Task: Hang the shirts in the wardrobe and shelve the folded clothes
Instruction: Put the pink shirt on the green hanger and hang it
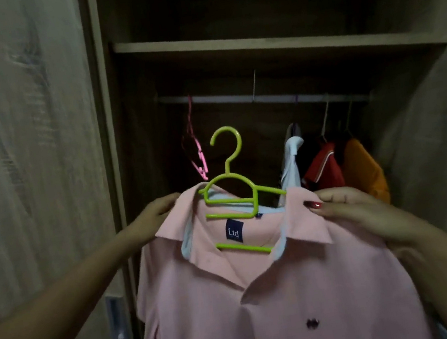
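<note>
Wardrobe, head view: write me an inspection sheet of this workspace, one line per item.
Surface: shelf above the rail; its depth is too dark to judge.
Job's things: pink shirt on a green hanger, hook free and below the rail, not yet hung; white shirt, red shirt and orange shirt hang at the rail's right end; folded clothes: nothing seen.
Clutter: bare pink hanger on the rail's left part.
Hands: left hand grips one shoulder of the pink shirt, right hand pinches the other.
Cables: nothing seen.
Surroundings: wooden wardrobe door at the left, with a recessed handle.
</note>
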Demonstrator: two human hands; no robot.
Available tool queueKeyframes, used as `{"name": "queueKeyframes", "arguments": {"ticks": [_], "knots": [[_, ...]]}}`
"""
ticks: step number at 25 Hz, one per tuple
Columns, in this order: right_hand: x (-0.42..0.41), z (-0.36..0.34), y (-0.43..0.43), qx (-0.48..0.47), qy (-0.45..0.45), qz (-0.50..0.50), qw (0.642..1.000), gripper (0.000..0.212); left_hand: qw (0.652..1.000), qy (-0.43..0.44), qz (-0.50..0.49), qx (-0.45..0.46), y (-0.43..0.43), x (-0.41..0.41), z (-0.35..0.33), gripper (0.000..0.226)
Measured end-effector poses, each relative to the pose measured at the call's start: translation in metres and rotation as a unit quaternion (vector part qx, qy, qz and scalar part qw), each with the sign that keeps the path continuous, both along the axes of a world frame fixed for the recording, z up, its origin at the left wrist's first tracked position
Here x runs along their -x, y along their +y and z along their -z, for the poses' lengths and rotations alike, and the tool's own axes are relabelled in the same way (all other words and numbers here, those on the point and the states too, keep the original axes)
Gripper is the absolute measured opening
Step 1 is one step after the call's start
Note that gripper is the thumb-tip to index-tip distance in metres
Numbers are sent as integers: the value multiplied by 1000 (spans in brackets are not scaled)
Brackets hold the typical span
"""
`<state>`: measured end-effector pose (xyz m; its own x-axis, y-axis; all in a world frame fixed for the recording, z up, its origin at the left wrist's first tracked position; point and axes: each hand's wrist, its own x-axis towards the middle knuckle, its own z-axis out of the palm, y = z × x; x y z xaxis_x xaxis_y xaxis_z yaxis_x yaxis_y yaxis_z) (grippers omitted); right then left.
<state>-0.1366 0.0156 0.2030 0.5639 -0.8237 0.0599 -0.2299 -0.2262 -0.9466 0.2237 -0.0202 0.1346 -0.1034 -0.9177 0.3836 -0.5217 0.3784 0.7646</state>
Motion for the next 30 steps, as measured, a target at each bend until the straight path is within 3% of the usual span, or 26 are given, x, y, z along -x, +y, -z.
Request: {"name": "queueKeyframes", "arguments": {"ticks": [2, 5, 9, 13, 17, 21, 27, 30], "knots": [[-4, -4, 4, -4, -29, 51, 998, 17, 999, 3, -36, -21, -17, 26, 5, 51], [-13, -3, 5, -13, -67, 84, 994, 33, 994, 77, -55, -49, -43, 53, 25, 70], [-37, -14, -9, 7, -150, 156, 976, 33, 980, 168, -42, -96, -78, 75, 32, 36], [-73, -39, -51, 66, -188, 259, 945, 21, 974, 162, 29, -155, -85, 95, 17, 38], [-106, -44, -122, 123, -144, 340, 921, 22, 975, 148, 79, -146, -89, 90, -6, 42], [-121, -32, -172, 153, -35, 396, 905, 24, 969, 175, 95, -144, -89, 81, -19, 44], [-118, -4, -177, 237, 75, 380, 891, 35, 969, 171, 92, -156, -86, 71, -10, 44], [-112, 10, -163, 323, 77, 369, 868, 13, 968, 172, 85, -160, -83, 76, -6, 43]]}}
